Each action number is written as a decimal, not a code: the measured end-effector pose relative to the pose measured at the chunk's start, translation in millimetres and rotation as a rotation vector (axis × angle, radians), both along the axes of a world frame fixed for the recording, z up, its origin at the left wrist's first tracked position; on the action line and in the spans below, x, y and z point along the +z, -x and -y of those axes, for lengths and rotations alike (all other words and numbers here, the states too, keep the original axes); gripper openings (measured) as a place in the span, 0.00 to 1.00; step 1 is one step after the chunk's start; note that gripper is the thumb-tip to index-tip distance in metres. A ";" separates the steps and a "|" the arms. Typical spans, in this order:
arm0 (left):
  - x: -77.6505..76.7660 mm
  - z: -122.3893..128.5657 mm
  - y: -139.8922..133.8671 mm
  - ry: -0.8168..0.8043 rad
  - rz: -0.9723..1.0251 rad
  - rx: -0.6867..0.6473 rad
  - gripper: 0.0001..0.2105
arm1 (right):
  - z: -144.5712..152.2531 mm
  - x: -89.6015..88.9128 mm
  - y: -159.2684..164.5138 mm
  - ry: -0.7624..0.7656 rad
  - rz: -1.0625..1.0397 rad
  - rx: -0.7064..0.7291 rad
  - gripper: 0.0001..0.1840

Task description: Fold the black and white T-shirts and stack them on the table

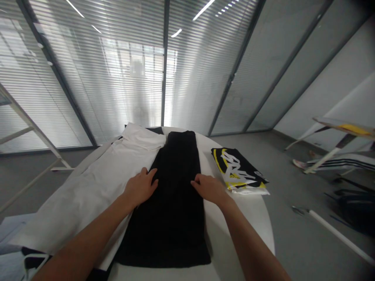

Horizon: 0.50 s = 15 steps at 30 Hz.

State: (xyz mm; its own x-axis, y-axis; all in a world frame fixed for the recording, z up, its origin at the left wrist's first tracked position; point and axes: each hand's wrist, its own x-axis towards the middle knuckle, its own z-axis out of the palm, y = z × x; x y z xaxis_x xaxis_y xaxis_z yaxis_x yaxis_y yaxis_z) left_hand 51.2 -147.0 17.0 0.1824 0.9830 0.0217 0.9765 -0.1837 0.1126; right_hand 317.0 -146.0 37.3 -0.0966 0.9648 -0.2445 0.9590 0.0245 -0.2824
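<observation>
Black garment [177,226] laid out lengthwise down the middle of the white desk [254,218], and both hands are on it! Left hand [141,187] rests at its left edge, thumb and forefinger loosely parted; right hand [212,190] is at the opposite edge, fingers curled in, though whether they pinch cloth I can't tell. White garment [93,195] sprawls alongside on the left, printed package [240,168] sits over to the right.
</observation>
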 end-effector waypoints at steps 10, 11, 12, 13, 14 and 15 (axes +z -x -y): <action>-6.6 -5.0 2.3 0.085 0.072 0.058 0.27 | -7.6 -21.1 -3.0 -0.196 0.106 -0.008 0.21; -5.9 -5.9 3.4 0.114 0.113 0.039 0.25 | -7.3 -20.6 -4.7 -0.178 0.096 0.022 0.20; -5.0 -6.4 4.4 0.144 0.155 0.017 0.23 | -6.9 -19.5 -6.7 -0.160 0.087 0.048 0.20; -3.6 -6.2 5.3 0.183 0.196 0.002 0.22 | -6.2 -17.9 -9.0 -0.144 0.078 0.068 0.20; -1.7 -5.2 6.2 0.243 0.236 -0.003 0.23 | -5.2 -15.8 -11.5 -0.132 0.071 0.084 0.20; 0.7 -3.5 7.0 0.321 0.276 0.000 0.24 | -4.1 -13.1 -14.1 -0.122 0.066 0.095 0.20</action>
